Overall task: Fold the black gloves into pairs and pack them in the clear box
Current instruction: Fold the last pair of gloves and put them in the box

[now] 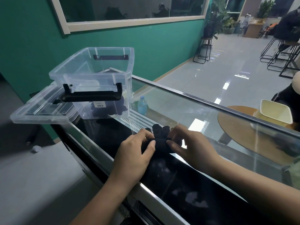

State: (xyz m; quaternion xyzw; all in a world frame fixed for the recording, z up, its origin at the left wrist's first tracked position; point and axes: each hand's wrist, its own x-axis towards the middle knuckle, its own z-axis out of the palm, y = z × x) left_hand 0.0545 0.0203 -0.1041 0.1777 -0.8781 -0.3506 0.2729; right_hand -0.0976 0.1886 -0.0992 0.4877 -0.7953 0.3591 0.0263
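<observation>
A pair of black gloves (159, 137) lies on the dark glass counter top, its fingers pointing away from me. My left hand (134, 153) grips the gloves' left side with curled fingers and thumb. My right hand (188, 143) pinches the right side between thumb and fingers. The clear box (97, 73) with black handles stands at the counter's far left end. Dark glove shapes (113, 108) show through its front wall, low inside.
The box's clear lid (40, 108) lies under and left of it, overhanging the counter edge. A glass counter (211, 114) shows a water bottle (142, 105) beneath. A round wooden table (235, 120) with a cream tub (274, 112) stands at right.
</observation>
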